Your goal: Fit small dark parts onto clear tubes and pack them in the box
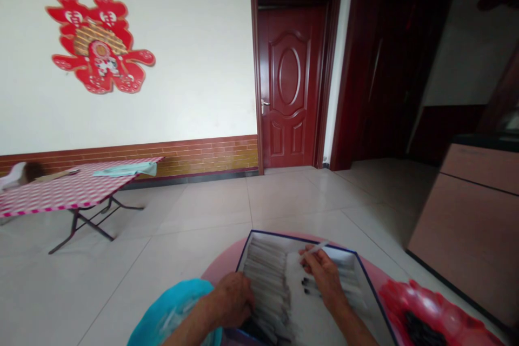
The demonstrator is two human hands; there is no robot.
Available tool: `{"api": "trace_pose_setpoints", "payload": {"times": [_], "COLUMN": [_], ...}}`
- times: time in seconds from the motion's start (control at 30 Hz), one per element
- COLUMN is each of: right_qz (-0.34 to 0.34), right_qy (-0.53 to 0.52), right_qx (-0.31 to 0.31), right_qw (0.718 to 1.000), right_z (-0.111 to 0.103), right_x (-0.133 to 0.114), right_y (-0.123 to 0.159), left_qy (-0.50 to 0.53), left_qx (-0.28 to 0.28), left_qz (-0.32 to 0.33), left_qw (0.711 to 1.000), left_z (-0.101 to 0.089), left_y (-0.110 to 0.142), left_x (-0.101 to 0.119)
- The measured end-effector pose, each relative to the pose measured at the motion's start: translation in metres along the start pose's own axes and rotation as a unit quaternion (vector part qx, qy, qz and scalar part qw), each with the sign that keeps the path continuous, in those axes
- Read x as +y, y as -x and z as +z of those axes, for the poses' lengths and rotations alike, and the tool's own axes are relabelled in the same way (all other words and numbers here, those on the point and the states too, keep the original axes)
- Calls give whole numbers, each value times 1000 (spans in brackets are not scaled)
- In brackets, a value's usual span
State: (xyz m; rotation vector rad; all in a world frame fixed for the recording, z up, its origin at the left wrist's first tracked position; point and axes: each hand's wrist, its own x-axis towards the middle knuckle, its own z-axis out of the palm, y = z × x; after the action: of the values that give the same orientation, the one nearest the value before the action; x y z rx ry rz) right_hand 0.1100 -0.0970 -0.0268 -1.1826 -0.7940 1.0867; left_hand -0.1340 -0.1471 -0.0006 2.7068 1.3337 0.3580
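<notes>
A shallow box [305,237] with a dark blue rim holds rows of slim translucent tubes [265,275]. Over the box, my right hand [323,272] pinches one thin whitish tube [318,247], tilted up to the right. Just left of that hand's wrist, a few tubes with black ends [305,286] lie in the box. My left hand [235,297] is closed at the box's left edge, beside the row of tubes; its fingertips and anything in them are hidden. Under my left forearm is a blue basin [152,313] with translucent pieces inside.
The box rests on a round pink table [219,265]. A red plastic bag [441,308] with black pieces in it lies at right. A folding table [77,189] with a checked cloth stands at left, a pinkish cabinet [466,227] at right. A red door [290,86] is ahead.
</notes>
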Motion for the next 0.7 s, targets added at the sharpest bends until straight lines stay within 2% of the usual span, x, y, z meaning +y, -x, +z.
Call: {"api": "trace_pose_setpoints", "payload": {"times": [0.1,0.23,0.3,0.5,0.7], "right_qz": [-2,-7,-10,-12,-9], "right_qy": [8,19,21,18,17], "right_qx": [-1,-1,-5,-12,-14], "right_qw": [1000,1000,1000,1000,1000], "right_z": [0,-1,-1,-1,-1], "right_x": [0,-1,-1,1,4], "right_y": [0,-1,-2,-3,-5], "left_qy": [-21,-96,-117,-79,-47], "left_qx": [-33,-147,-182,-193,-196], "left_qz": [13,25,19,2,4], "left_qw": [999,984,976,978,979], "left_z": [-6,-16,-20,-25,-21], "left_y": [0,-6,-9,-14,-14], "left_x": [5,16,20,23,21]}}
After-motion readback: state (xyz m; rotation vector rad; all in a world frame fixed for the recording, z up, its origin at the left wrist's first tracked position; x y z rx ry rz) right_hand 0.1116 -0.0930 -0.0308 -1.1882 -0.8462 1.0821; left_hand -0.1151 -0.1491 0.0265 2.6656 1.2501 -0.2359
